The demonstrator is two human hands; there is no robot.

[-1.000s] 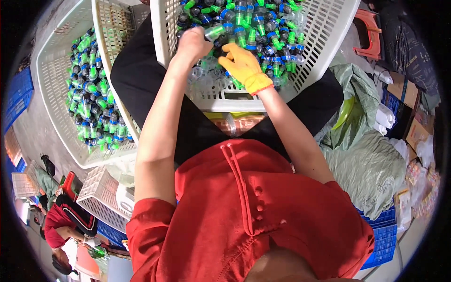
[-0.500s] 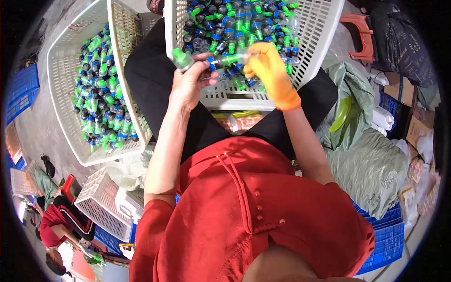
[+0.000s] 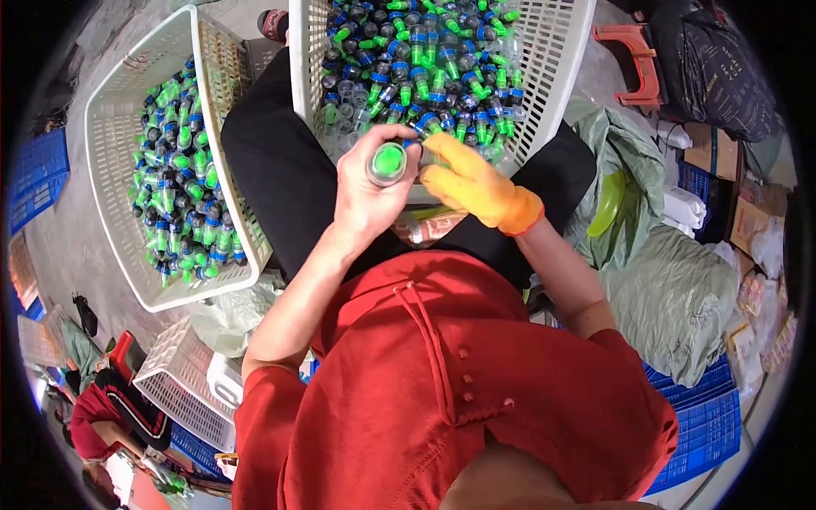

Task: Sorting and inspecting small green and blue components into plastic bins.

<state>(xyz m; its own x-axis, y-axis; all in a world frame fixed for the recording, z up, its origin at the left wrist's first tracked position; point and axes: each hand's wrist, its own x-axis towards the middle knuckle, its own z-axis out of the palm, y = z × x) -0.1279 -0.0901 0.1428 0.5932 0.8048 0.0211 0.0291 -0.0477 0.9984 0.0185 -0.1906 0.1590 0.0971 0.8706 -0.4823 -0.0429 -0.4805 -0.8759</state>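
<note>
My bare left hand (image 3: 367, 183) is closed around a small piece with a clear round end and a bright green core (image 3: 390, 159), its round end facing up. Against it, my right hand (image 3: 472, 183) in a yellow glove has its fingers bent in and touching near the left fingertips; what they grip is hidden and slightly blurred. Both hands are at the near edge of a white slatted crate (image 3: 548, 93) between my knees. That crate holds many small bottle-like pieces (image 3: 421, 72) with green tips, blue rings and dark bodies, plus some clear cups (image 3: 347, 98).
At the left, a second white crate (image 3: 127, 217) holds more such pieces (image 3: 183, 183). A red stool (image 3: 637, 64), a black sack (image 3: 727, 76) and green woven bags (image 3: 667, 297) lie at the right. Another person (image 3: 106, 416) works at the lower left beside a white basket (image 3: 183, 370).
My left hand has moved right and turned, bringing its piece's round end upward. My gloved right hand has come lower and nearer to me, and both hands now meet.
</note>
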